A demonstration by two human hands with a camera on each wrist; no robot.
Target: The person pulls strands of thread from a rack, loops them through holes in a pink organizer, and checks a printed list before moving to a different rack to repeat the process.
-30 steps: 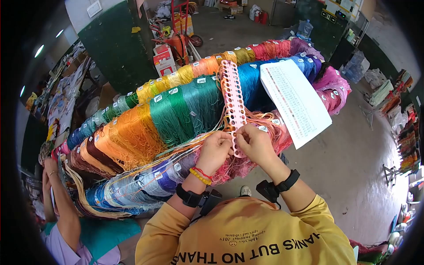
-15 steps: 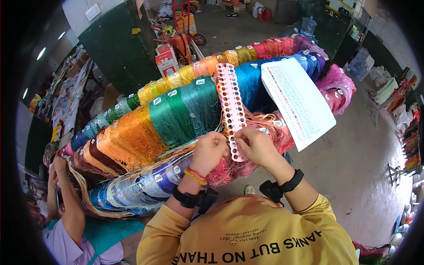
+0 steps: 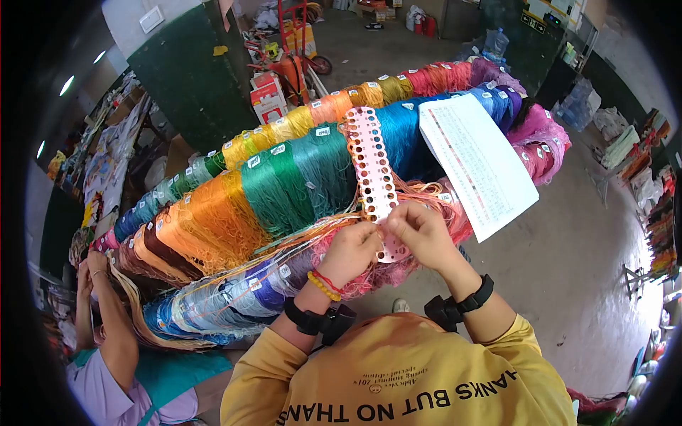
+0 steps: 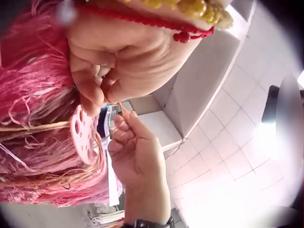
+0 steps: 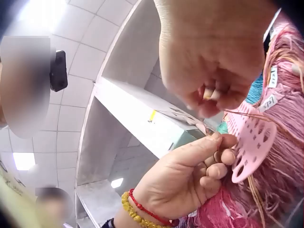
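A long pink perforated thread card (image 3: pixel 376 170) lies across the thread bundles, with strands looped through its holes. Both hands meet over its near end. My left hand (image 3: pixel 346 252) pinches an orange thread (image 4: pixel 123 109) between thumb and forefinger, at the card's left side. From the right, my right hand (image 3: pixel 425 238) pinches the same thread, its fingertips just short of the left ones in the left wrist view. In the right wrist view, strands hang below the pink card's rounded end, close by the left fingers. Pink thread skeins (image 4: pixel 33 90) lie beneath the hands.
Rows of labelled skeins, including green (image 3: pixel 273 174) and orange (image 3: pixel 202 216) ones, stretch across in front. A printed white chart sheet (image 3: pixel 479 167) rests on them at right. Another person's arm (image 3: pixel 114 305) reaches in at lower left. A red hand truck (image 3: pixel 291 67) stands behind.
My left hand has moved slightly right and down, turning at the wrist, so its fingertips come against the right hand's. The pink card has shifted a little toward me.
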